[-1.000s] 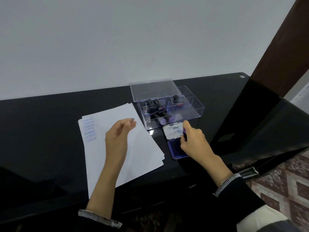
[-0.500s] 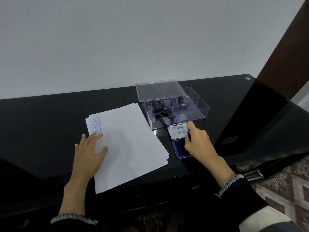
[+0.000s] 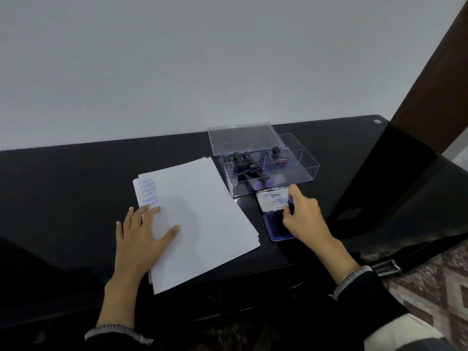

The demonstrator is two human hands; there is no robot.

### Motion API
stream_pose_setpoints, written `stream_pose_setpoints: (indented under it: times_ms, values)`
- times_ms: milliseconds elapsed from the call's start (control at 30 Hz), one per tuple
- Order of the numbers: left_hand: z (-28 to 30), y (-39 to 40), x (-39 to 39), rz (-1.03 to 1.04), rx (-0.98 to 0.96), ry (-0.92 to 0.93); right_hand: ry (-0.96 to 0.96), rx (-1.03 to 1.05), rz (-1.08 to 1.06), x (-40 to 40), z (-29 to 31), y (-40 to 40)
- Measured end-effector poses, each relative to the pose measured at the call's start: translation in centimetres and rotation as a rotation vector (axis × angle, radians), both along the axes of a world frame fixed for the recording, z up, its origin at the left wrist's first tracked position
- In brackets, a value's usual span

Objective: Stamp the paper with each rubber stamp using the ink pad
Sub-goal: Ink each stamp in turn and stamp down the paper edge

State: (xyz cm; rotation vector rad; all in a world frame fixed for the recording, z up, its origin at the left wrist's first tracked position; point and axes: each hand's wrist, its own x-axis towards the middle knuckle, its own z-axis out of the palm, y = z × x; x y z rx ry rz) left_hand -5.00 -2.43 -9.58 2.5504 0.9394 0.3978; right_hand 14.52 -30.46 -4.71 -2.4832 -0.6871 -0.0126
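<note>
The paper [image 3: 202, 219], a thin white stack with its sheets fanned slightly at the corners, lies askew on the glossy black bench [image 3: 63, 198], and I place everything else from it; blue SAMPLE prints [image 3: 149, 192] run down the edge of a lower sheet at its far left corner, while the top sheet looks unmarked, which I judge is the one waiting for the next print; just to its far right stands a clear, hard-walled plastic box [image 3: 268, 171] with its lid tipped back, and several black-handled rubber stamps [image 3: 249, 168] lie inside, some with purple ends, kept within easy reach; to its near right the ink pad [image 3: 274, 224] sits open, dark blue pad flat on the bench, white-labelled lid raised behind; my left hand [image 3: 141, 239] lies flat on the paper's left edge, fingers straight and spread, I think to stop the smooth sheets sliding; my right hand [image 3: 301, 216] curls over the pad, pinching a small purple-tipped stamp [image 3: 291, 202] that I judge is being inked, though its face is hidden.
</note>
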Motion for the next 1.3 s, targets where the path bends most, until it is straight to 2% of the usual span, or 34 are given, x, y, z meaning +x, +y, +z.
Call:
stream_pose_setpoints:
  times_ms: [100,233,400,567,767,967,1300]
  values:
    - [0.0,0.0,0.0,0.014,-0.016,-0.008,0.021,0.037,-0.012,0.1,0.1,-0.1]
    - [0.1,0.0,0.0,0.021,-0.034,-0.001,-0.024,-0.015,-0.008,-0.3,-0.1,0.2]
    - [0.1,-0.1,0.1,0.029,-0.035,-0.015,0.040,0.033,-0.039,-0.1,0.2,0.1]
    - [0.0,0.0,0.0,0.042,-0.030,-0.062,-0.048,-0.016,-0.022,-0.6,-0.1,0.3]
    - [0.3,0.1,0.2,0.078,-0.034,-0.103,0.017,0.002,0.010,-0.5,0.7,-0.4]
    - [0.2,0.2,0.4,0.087,-0.022,-0.083,0.136,0.134,0.078,-2.2,1.3,-0.9]
    - [0.2,0.2,0.3,0.089,-0.019,-0.079,0.097,-0.068,0.228,-2.2,2.0,-0.2]
